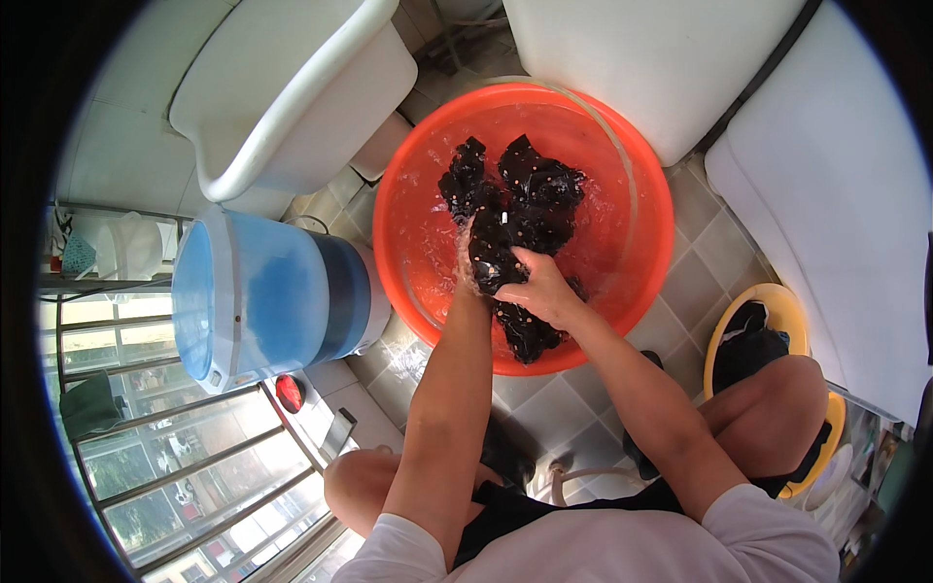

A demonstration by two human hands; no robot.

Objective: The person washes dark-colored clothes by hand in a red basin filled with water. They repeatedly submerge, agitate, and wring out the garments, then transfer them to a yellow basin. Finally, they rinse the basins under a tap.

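A wet black garment (538,197) with small light dots lies bunched in a large orange-red plastic basin (652,240) of water. My left hand (465,251) holds a bunch of this cloth from the left and below; most of its fingers are hidden by the fabric. From the right, my right hand (541,288) grips the same bunch, with thumb and forefinger apart across it. A small white tag (504,217) shows on the garment just above my hands. One dark fold (526,331) hangs near the basin's front wall, below my right hand.
A blue translucent mini washing machine (288,288) stands left, below a white ceramic fixture (306,109). A pale hose (616,131) crosses the basin's right side. Yellow tubs (791,313) with dark clothes sit right, beside white appliance-like cabinets (824,204). The floor is tiled (557,412).
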